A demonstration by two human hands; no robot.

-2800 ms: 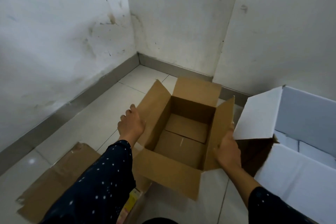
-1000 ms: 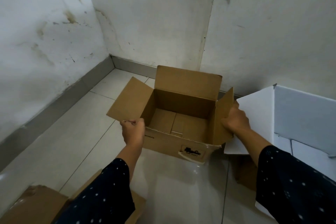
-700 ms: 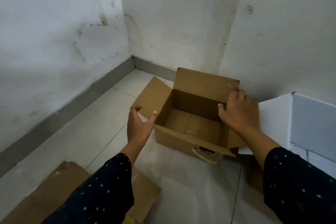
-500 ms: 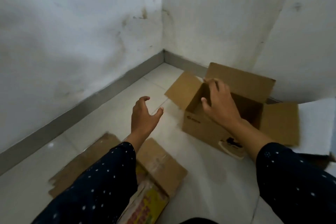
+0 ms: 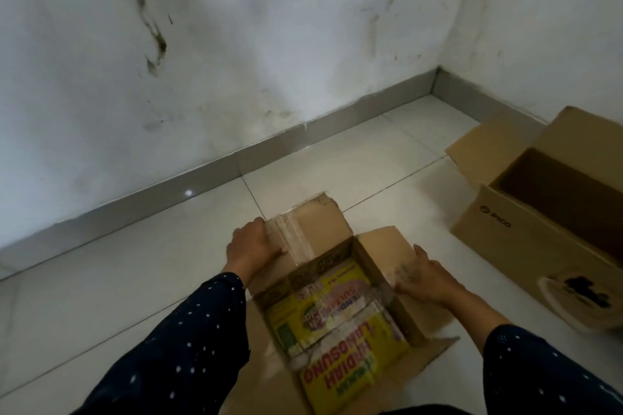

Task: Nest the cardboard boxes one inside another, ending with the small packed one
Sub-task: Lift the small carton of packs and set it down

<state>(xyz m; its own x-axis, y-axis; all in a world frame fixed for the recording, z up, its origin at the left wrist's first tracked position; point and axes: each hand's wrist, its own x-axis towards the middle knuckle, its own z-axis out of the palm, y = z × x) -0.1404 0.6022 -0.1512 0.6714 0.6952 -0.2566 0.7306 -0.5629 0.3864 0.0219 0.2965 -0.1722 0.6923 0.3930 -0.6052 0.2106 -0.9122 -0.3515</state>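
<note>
A small brown cardboard box [image 5: 409,330] lies open on the floor tiles just in front of me, packed with yellow printed packets [image 5: 340,323]. My left hand [image 5: 253,246] rests on its far left flap, over a strip of clear tape. My right hand [image 5: 426,278] lies flat on the right flap, fingers spread. A larger brown box [image 5: 526,232] stands open and empty at the right, apart from both hands, its flaps spread outward.
White stained walls meet in a corner at the upper right, with a grey skirting [image 5: 202,175] along the floor. Pale floor tiles [image 5: 111,280] stretch to the left. The white box seen earlier is out of view.
My view has swung left and down from the larger box. Both hands left that box and now rest on the flaps of the small packed box.
</note>
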